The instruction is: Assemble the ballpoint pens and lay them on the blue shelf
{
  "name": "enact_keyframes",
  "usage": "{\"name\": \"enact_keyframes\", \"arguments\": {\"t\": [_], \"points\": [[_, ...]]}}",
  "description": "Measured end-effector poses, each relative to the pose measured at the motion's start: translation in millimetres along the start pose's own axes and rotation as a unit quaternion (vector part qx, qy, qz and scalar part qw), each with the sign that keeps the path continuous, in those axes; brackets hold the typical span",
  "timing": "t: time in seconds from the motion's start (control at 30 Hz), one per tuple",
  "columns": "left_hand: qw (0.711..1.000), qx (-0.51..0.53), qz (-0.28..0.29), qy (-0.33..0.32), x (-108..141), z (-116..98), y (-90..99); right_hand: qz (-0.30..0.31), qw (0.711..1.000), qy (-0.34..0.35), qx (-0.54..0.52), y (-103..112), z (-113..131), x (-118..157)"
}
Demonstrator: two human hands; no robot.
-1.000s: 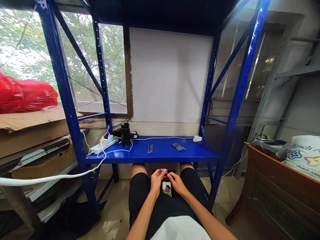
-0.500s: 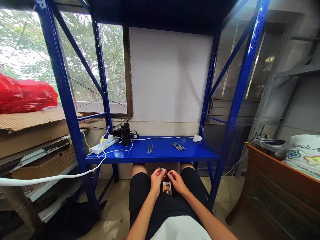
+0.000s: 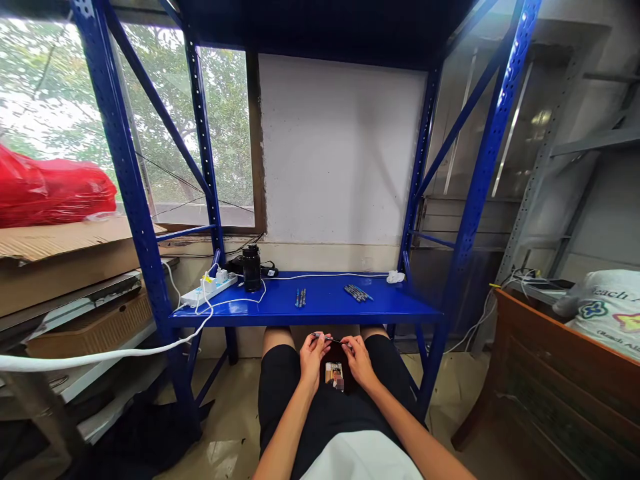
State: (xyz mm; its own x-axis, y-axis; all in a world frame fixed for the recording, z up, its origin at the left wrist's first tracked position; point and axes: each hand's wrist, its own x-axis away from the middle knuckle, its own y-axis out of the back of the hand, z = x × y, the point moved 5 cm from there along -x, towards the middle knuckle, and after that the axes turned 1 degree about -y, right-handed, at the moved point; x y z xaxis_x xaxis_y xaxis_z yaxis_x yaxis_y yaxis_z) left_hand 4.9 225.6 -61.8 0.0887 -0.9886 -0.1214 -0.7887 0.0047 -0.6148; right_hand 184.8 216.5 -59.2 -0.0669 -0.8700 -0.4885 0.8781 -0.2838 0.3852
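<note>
Over my lap, my left hand (image 3: 313, 353) pinches a dark slim pen (image 3: 323, 337). A thin dark rod (image 3: 336, 341), looking like a pen refill, runs from it to my right hand (image 3: 357, 357), whose fingertips pinch the far end. Whether rod and pen are still joined is too small to tell. Below the hands, between my thighs, lies a phone (image 3: 335, 375) with a lit screen. On the blue shelf (image 3: 280, 310) ahead are a small group of pens (image 3: 301, 298) and, to the right, a pile of several pens (image 3: 358, 293).
A white power strip (image 3: 209, 291) with plugs and cables stands at the shelf's left, beside a black bottle (image 3: 251, 268). Crumpled white plastic (image 3: 395, 277) lies at the right end. Blue posts (image 3: 463, 233) flank the shelf; a wooden chair (image 3: 560, 387) stands to the right.
My hands have moved slightly apart, the right one going right. A thin dark length now shows between them. The pens on the shelf have not moved.
</note>
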Motion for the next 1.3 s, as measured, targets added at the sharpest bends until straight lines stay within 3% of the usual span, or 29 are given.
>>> {"name": "enact_keyframes", "arguments": {"t": [0.4, 0.8, 1.03, 1.3], "points": [[1.0, 0.011, -0.009, -0.01, -1, -1, 2.9, -0.025, 1.0, 0.005, 0.006, 2, -1, 0], [0.999, -0.007, 0.037, 0.017, 2, 6, -5.0, -0.005, 0.999, 0.042, 0.001, -1, 8, 2], [1.0, 0.016, 0.008, -0.009, 0, 0, 3.3, -0.021, 0.999, 0.047, 0.009, 2, 8, 0], [1.0, -0.001, 0.024, -0.004, 2, 1, -2.4, 0.016, 0.999, 0.047, 0.021, -4, 6, -1]]}}
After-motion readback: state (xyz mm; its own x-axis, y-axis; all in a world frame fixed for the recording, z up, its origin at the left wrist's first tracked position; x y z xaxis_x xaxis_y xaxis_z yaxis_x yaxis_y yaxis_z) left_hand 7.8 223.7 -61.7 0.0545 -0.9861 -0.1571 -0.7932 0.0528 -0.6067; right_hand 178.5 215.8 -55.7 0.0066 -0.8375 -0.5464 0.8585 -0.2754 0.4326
